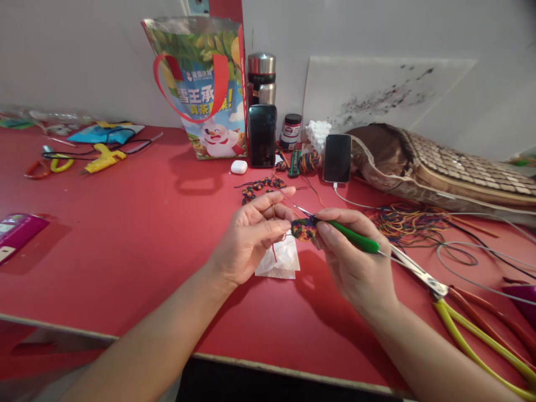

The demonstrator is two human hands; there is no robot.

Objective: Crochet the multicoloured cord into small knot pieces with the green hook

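Observation:
My left hand pinches a small multicoloured crocheted piece from the left, with a strand of yarn running over the raised forefinger. My right hand grips a green-handled crochet hook, its metal tip poking through the piece. Both hands hover just above the red table. A small white plastic packet lies under them.
Several finished crocheted bits lie behind the hands, loose multicoloured yarn to the right. Scissors with yellow handles lie at the right. A printed gift bag, flask, two phones, an earbud case and a woven bag stand at the back.

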